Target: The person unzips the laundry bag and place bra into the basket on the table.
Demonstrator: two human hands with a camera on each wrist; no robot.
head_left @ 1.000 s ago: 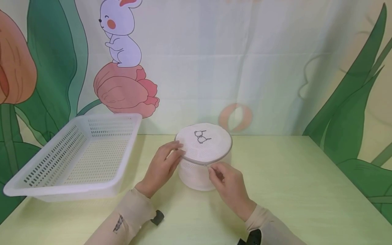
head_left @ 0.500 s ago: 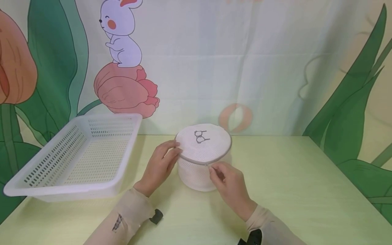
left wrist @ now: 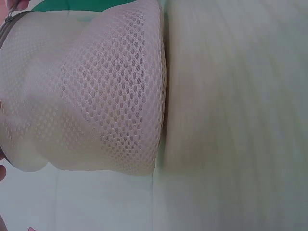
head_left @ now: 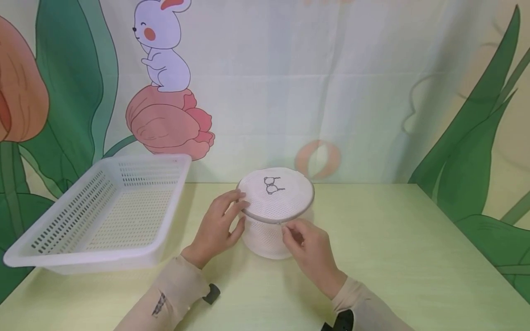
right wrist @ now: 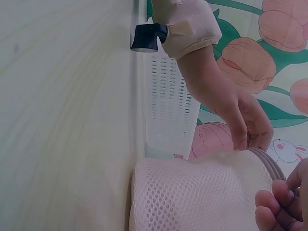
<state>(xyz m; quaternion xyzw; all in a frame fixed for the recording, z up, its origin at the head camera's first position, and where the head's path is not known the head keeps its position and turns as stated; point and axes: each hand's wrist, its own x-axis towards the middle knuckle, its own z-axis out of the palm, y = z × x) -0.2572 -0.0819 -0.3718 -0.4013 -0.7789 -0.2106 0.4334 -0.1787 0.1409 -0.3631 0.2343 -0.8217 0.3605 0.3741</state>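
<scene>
A round white mesh laundry bag (head_left: 265,241) stands upright on the table, its flat lid (head_left: 285,197) printed with a bra outline. A grey zipper (head_left: 258,217) runs round the lid's edge. My left hand (head_left: 215,225) holds the bag's left rim, fingertips on the lid and thumb against the side. At the front of the rim, my right hand (head_left: 310,248) pinches the zipper's small pull (left wrist: 8,18). The left wrist view is mostly filled by the mesh side (left wrist: 110,91). In the right wrist view, curled right fingers (right wrist: 269,211) lie close to the zipper.
A white plastic basket (head_left: 165,230) with slotted walls stands to the left on the pale yellow-green table (head_left: 393,257). Behind the table hangs a cloth backdrop (head_left: 364,92) printed with a rabbit, tulips and leaves.
My left thumb has spread away from the fingers, down along the bag's side. The right hand and the bag have stayed almost still.
</scene>
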